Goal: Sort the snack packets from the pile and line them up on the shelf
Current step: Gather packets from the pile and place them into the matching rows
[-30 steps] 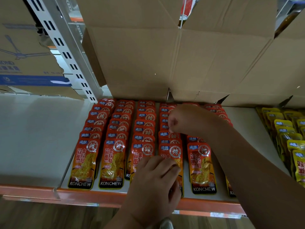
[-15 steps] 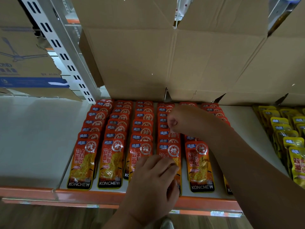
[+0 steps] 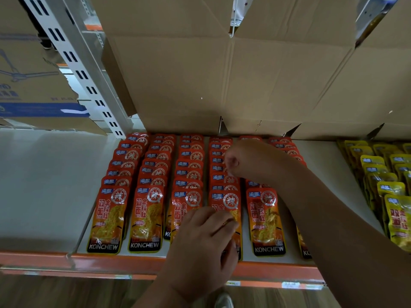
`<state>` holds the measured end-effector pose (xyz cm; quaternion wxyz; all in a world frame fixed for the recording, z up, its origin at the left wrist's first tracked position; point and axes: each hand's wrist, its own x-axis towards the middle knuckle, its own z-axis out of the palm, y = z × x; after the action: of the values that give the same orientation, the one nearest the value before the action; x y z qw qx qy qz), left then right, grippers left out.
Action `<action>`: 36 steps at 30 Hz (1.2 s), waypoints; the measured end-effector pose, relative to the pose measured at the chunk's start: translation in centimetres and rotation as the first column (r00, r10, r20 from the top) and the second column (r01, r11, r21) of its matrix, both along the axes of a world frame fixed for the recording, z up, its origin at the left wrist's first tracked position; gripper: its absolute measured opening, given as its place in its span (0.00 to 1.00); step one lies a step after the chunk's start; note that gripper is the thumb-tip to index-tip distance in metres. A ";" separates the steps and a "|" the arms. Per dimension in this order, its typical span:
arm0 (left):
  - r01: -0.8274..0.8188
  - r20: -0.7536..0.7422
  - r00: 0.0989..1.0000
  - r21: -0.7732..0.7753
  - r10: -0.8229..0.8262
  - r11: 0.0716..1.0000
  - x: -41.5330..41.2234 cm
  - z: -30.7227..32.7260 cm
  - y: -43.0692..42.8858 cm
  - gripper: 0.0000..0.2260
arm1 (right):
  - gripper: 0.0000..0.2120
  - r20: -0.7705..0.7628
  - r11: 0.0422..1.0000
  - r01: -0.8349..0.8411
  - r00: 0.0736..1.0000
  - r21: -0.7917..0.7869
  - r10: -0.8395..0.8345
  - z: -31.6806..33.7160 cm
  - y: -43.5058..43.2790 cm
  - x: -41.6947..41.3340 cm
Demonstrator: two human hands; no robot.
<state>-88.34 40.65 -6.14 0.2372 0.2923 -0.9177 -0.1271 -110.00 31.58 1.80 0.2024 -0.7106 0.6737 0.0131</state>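
Left hand [image 3: 204, 247]: back up, fingers nearly straight and spread, laid over the front packet [image 3: 224, 201] of the fourth column. It presses the packet down on the shelf [image 3: 55, 185]. Whether the thumb hooks the packet's edge: cannot tell.

Right hand [image 3: 241, 160]: beyond the left hand and a little to its right, reaching over the same column. It is curled into a loose fist, and thumb and forefinger seem to pinch the top seal of a mid-row packet [image 3: 219, 168]. The contact point is small and blurred, so the grasp is probable, not certain.

Task item: red packets [image 3: 155, 165], flat foil pouches lying shingled in columns on both sides of the two hands. The nearest ones touch them.

Handling, as a judgement:
- Light, thin and limp, so one will sag if lifted by a corner.
- Glossy film, likely slippery, and a nudged packet may slide its neighbours out of line.
- Contents look soft; low breakage risk.
- Best hold: pinch the flat top seal, where the film is stiffest, with the other hand pinning the row's front.

Yellow packets [image 3: 395, 210] lie well to the right of the right forearm. Cardboard boxes [image 3: 178, 74] stand just beyond the right hand, behind the rows.
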 end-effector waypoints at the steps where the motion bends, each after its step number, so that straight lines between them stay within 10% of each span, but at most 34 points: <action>1: 0.000 0.001 1.000 0.002 0.000 1.000 0.0 0.0 0.0 0.15 | 0.02 0.020 1.000 0.000 1.000 -0.019 0.000 0.1 0.2 -0.1; 36: 0.028 0.157 0.987 -0.066 -0.018 0.997 -7.4 0.5 2.4 0.17 | 0.15 -0.039 0.955 0.288 0.956 -0.071 -0.291 -1.0 -3.2 -8.6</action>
<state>-95.77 43.04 -5.69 0.1729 0.2826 -0.9405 -0.0754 -118.62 28.33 0.80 0.1625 -0.6101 0.7752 -0.0212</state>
